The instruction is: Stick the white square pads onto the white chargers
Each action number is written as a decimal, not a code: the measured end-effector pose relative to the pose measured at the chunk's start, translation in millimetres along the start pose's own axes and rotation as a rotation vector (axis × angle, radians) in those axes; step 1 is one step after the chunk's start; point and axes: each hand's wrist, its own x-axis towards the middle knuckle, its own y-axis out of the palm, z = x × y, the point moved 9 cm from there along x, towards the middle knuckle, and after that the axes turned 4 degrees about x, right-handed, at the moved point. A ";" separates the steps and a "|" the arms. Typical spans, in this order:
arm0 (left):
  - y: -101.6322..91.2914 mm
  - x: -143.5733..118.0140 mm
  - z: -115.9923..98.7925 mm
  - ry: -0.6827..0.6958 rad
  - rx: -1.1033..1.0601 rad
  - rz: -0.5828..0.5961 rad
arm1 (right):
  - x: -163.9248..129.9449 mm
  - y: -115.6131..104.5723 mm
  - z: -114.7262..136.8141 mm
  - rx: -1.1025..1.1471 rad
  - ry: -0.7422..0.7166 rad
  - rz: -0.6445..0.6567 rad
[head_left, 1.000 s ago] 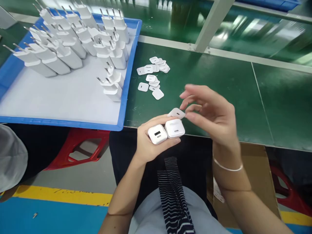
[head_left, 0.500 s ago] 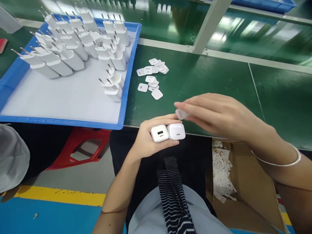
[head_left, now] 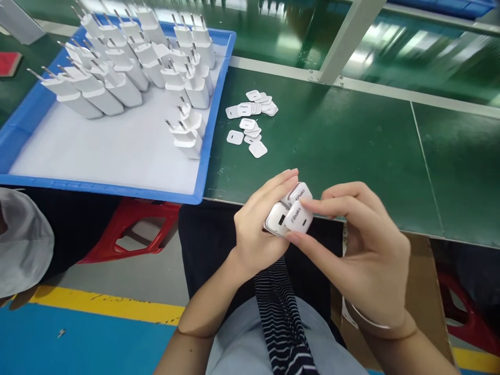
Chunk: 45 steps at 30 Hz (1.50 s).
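Note:
My left hand point(head_left: 258, 229) grips two white charger bodies point(head_left: 278, 219) side by side at the near edge of the green table. My right hand point(head_left: 359, 245) pinches a small white square film point(head_left: 299, 217) between thumb and forefinger and holds it against the face of one charger. A second film piece point(head_left: 302, 192) sits on the other charger's face, just behind.
A blue tray point(head_left: 211, 125) at the left holds several white chargers point(head_left: 117, 67) with prongs up. A pile of white film squares point(head_left: 252, 122) lies on the green table point(head_left: 351, 140). A cardboard box point(head_left: 425, 291) and red stools point(head_left: 128, 234) stand below. Another person's sleeve point(head_left: 19, 245) is at far left.
My right hand came down from above the chargers and now presses a film piece onto one charger's face. My left hand tilted the two chargers up and toward the right.

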 end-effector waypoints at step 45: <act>5.9 -7.1 0.5 0.046 0.080 0.061 | 7.7 15.4 6.6 -0.257 -0.141 0.224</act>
